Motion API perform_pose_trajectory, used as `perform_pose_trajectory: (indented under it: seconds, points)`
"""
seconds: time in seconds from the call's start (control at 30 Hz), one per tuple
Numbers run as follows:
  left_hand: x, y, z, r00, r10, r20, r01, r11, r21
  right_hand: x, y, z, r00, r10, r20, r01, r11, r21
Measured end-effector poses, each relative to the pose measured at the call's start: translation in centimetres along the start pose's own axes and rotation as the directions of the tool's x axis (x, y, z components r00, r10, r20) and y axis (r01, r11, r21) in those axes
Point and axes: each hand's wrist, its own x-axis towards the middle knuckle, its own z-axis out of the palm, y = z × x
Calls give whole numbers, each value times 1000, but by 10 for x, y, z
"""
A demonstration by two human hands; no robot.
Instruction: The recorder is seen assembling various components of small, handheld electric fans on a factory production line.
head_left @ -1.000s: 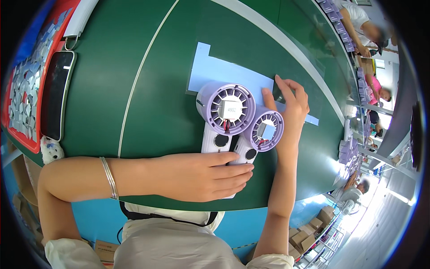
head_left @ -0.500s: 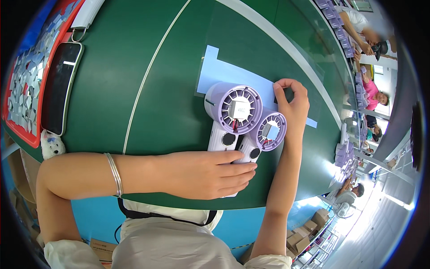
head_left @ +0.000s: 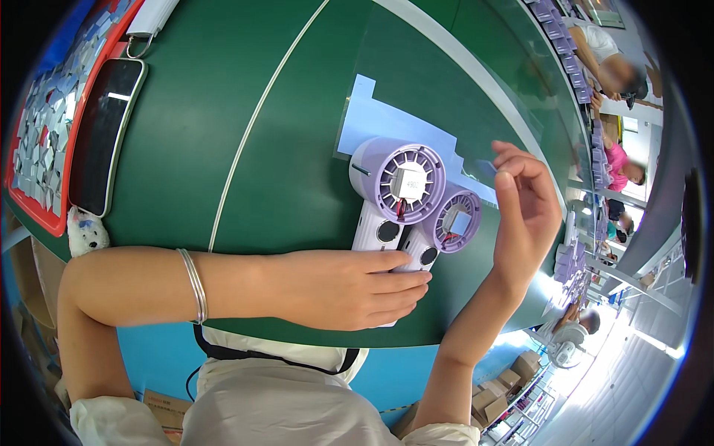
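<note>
Two purple-and-white handheld fans lie side by side on the green table. The left fan (head_left: 361,175) has a white square plate (head_left: 409,183) at its hub. On the right fan's hub (head_left: 455,221) sits a light-blue square pad (head_left: 460,223). My left hand (head_left: 349,288) lies across both white handles, its fingers wrapped over them. Beyond the fans, a stepped light-blue sheet (head_left: 398,119) lies flat, its near part behind the fan heads. Raised right of the sheet, my right hand (head_left: 528,204) pinches a small blue pad (head_left: 486,167) between thumb and fingers.
At the left are a phone (head_left: 108,137), a white plush charm (head_left: 88,232) and a red tray (head_left: 65,178) full of small square plates. A clear panel edged with a pale strip (head_left: 461,63) stands beyond the sheet. Co-workers sit along the right, near purple parts (head_left: 558,33).
My right hand has lifted away from the sheet, moving right with a small blue pad pinched in it. My left hand stays over the handles.
</note>
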Motion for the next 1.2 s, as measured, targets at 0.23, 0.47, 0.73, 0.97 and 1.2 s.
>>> perform_pose_trajectory:
  seconds: [0.23, 0.47, 0.73, 0.97, 1.2]
  points:
    - [0, 0, -1, 1000, -20, -15, 20, 1000, -2, -9, -36, 39, 987, -7, 161, -17, 989, 144]
    - [-1, -1, -3, 1000, 8, 19, -9, 999, 32, 0, -33, 50, 984, 23, 175, -6, 996, -94]
    - [-1, -1, -8, 999, 6, 47, -8, 999, 42, -2, -35, 53, 988, 100, 114, -101, 995, 3]
    - [0, -1, -6, 999, 0, 47, -1, 1000, 24, -2, -33, 52, 986, 120, 115, -124, 992, 24]
    - [1, -2, -6, 999, 3, 52, -3, 1000, 4, -1, -34, 53, 987, 129, 97, -134, 990, 46]
